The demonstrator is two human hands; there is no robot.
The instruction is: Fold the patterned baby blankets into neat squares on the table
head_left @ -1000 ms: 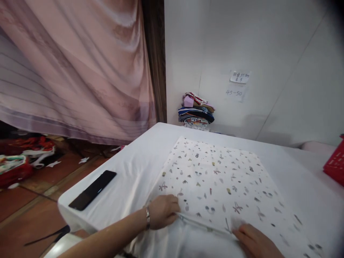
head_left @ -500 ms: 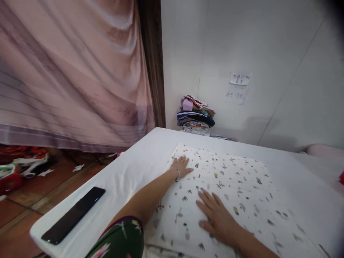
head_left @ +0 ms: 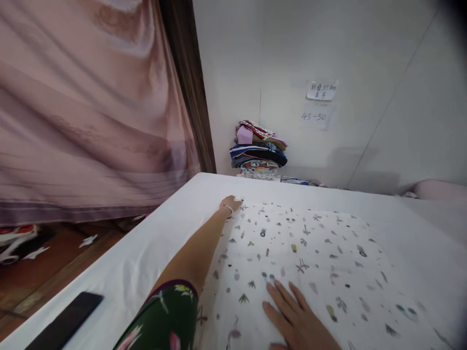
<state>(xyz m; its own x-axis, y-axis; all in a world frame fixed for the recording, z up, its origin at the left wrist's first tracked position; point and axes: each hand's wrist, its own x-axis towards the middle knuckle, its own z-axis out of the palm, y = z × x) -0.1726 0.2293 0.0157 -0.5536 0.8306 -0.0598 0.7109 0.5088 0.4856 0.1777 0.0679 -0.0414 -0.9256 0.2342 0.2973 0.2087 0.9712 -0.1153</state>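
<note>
A white cloth (head_left: 288, 253) printed with small plants and other motifs lies spread over the white-covered table. At its far left corner, my left hand (head_left: 230, 202) has its fingers closed on the edge, with a bit of white fabric showing at the fingertips. A bracelet circles that wrist. My right hand (head_left: 294, 313) rests palm down on the near middle of the cloth, fingers spread and straight. The lower frame edge cuts off part of this hand and the cloth's near side.
A black phone (head_left: 67, 321) lies on the table (head_left: 146, 248) at the near left. Folded fabrics (head_left: 258, 150) stand piled beyond the far edge, against the wall. A pink curtain (head_left: 91, 112) hangs at left. Handwritten paper notes (head_left: 321, 91) are stuck on the wall.
My left hand has gone from lying flat on the cloth to the far left corner, where its fingers closed. My right hand stays flat on the cloth. The view has shifted.
</note>
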